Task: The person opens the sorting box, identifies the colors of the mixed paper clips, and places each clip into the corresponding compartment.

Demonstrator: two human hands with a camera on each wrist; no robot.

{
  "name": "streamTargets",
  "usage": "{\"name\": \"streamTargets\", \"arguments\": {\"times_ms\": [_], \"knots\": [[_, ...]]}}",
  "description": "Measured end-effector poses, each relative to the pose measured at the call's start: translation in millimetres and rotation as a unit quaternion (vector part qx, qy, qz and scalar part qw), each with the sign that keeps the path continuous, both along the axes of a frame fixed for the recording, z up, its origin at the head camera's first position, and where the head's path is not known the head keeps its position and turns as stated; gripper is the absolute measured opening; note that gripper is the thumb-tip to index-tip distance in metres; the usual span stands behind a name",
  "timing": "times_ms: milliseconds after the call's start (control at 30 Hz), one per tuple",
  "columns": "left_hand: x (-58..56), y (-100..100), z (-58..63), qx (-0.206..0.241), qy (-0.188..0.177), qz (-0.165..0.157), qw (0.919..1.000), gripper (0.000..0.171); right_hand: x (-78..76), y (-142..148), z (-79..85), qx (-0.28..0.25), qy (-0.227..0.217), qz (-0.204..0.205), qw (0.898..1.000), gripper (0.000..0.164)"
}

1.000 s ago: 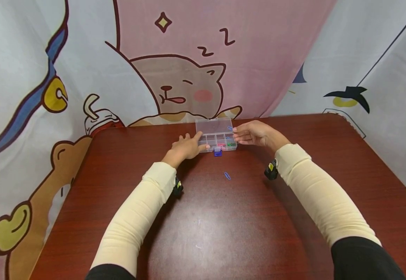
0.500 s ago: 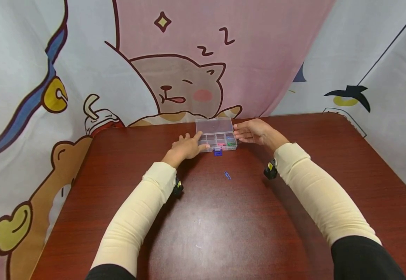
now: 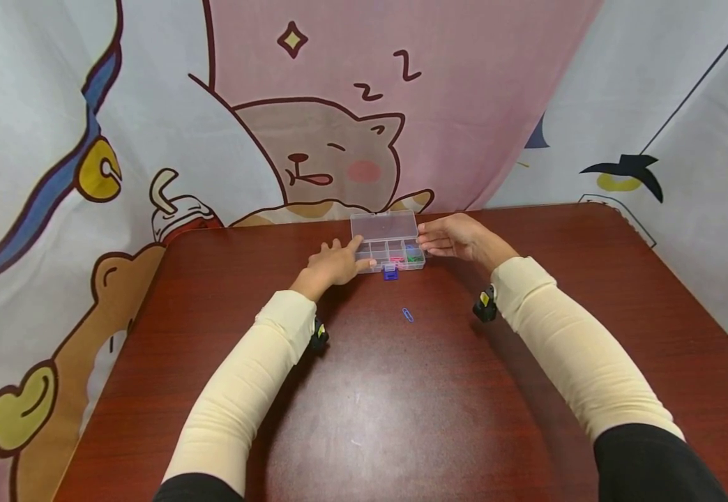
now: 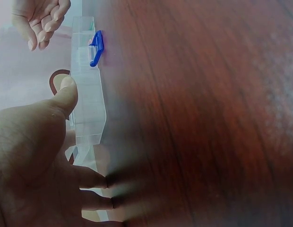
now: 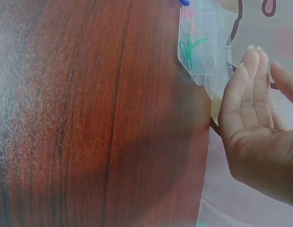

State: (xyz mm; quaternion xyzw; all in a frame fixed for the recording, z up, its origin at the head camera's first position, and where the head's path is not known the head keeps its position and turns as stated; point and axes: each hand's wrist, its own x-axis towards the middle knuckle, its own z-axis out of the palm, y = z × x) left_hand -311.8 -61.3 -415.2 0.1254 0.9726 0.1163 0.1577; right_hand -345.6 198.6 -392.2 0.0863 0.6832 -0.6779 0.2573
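Note:
A clear plastic compartment box (image 3: 378, 256) stands at the back of the table with its lid (image 3: 384, 226) up and its blue latch (image 3: 390, 275) facing me. Green paper clips (image 5: 188, 53) and pink paper clips (image 5: 187, 13) lie in its front compartments; a bit of blue (image 3: 411, 247) shows in the back right one. My left hand (image 3: 332, 264) rests at the box's left end, thumb against the front rim and fingers spread. Beside the right end hovers my right hand (image 3: 458, 238), its fingers fairly straight, thumb apart, with nothing visible between them. One blue paper clip (image 3: 408, 315) lies on the table.
The brown wooden table (image 3: 364, 418) reaches back to a printed cloth (image 3: 464, 104) hanging right behind the box. The raised lid stands close to that cloth. A black wrist camera (image 3: 485, 305) hangs under the right wrist.
A second before, a blue paper clip was at my right fingertips above the box; it has left them, and blue shows in the back right compartment. Both hands have hardly moved.

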Motion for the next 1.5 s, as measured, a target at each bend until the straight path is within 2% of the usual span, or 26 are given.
{"name": "streamTargets", "arguments": {"times_ms": [367, 733, 1133, 1300, 1500], "knots": [[-0.4, 0.1, -1.0, -0.004, 0.004, 0.004, 1.0, 0.072, -0.4, -0.8, -3.7, 0.025, 0.003, 0.032, 0.999, 0.045], [-1.2, -0.2, -1.7, -0.006, 0.008, 0.004, 0.9999, 0.072, 5.5, -9.6, -1.9, 0.067, 0.009, 0.141, 0.988, 0.045], [-2.2, -0.7, -1.6, -0.007, 0.008, 0.003, 0.9999, 0.073, 20.9, -26.1, -1.7, 0.117, -0.002, 0.271, 0.956, 0.04], [-3.7, -0.8, -2.5, -0.006, 0.01, 0.003, 0.9999, 0.073, 28.3, -32.8, -3.7, 0.149, 0.001, 0.309, 0.939, 0.038], [-4.2, -0.9, -3.0, -0.005, 0.009, 0.003, 0.9999, 0.073, 36.0, -39.9, -7.6, 0.179, 0.01, 0.346, 0.921, 0.027]]}}
